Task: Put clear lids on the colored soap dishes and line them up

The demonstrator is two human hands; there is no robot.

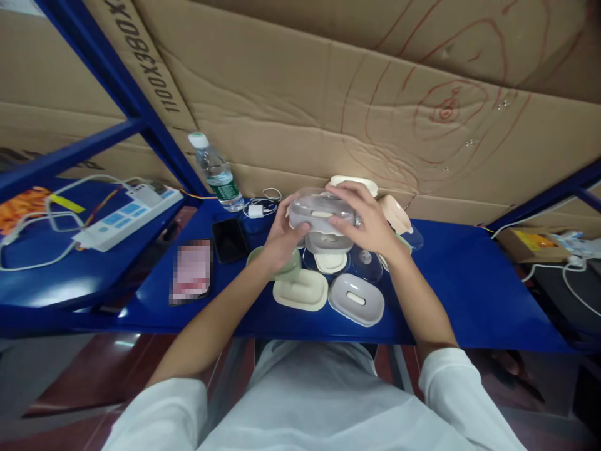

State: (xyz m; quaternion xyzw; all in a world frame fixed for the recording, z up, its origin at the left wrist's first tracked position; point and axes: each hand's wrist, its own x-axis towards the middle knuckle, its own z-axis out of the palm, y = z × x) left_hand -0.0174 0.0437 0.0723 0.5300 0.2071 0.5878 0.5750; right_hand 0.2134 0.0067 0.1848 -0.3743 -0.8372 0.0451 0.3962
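Between my two hands is a grey oval soap dish (300, 223) with a see-through lid, raised over a cluster of similar parts. My left hand (280, 241) grips its left end, thumb on the near side. My right hand (369, 219) wraps round the right end, fingers over the lid. Just below it sits another grey dish (328, 244), partly hidden. Nearer to me lie a cream oval piece (307, 300) and a grey slotted piece (350, 307). A green piece (290, 269) is beside my left forearm, and a clear lid (366, 266) is under my right wrist.
A peach piece (393, 213) and a cream piece (361, 183) stand at the back by the cardboard wall (282, 113). Leftward on the blue table (451, 282) are a water bottle (220, 178), a charger (256, 212), a black phone (229, 240) and a blurred phone-like item (191, 269).
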